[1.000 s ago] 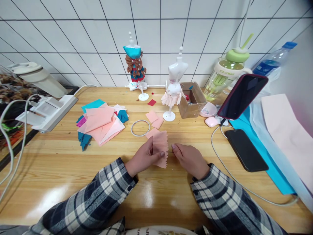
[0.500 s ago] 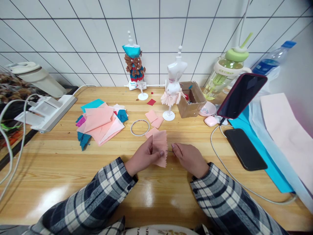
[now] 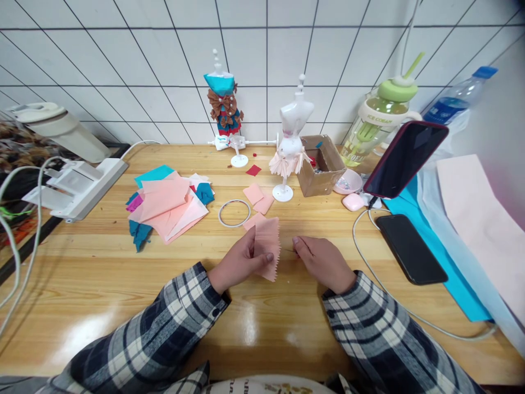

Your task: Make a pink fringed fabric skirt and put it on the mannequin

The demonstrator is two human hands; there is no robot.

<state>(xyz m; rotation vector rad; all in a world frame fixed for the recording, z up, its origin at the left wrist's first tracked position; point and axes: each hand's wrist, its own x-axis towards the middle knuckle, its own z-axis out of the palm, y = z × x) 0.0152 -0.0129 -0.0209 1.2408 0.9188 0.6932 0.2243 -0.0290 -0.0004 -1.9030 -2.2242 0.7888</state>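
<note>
My left hand point(image 3: 241, 262) is closed on a piece of pink crepe paper point(image 3: 267, 241), thumb in front. The paper's right edge is jagged, like a row of small teeth. To its right, my right hand point(image 3: 322, 261) is closed in a pinch, thumb against the fingers. A thin sliver point(image 3: 289, 250) points left out of that pinch, apart from the paper; its kind is too small to tell. Beyond the hands lie small pink paper pieces point(image 3: 254, 193) and a white ring point(image 3: 234, 213). A white mini dress form point(image 3: 296, 117) wears a ruffled pink paper skirt point(image 3: 287, 163).
Coloured paper sheets point(image 3: 168, 202) are heaped on the left, near a power strip point(image 3: 88, 186). Behind stand a dressed mini mannequin point(image 3: 223, 104), a small cardboard box point(image 3: 318, 180) and a drink bottle point(image 3: 379, 120). On the right are a phone point(image 3: 411, 249), a cable and large paper sheets.
My right hand has drawn slightly right, away from the paper's jagged edge, taking the thin sliver along. My left hand and the paper have hardly moved.
</note>
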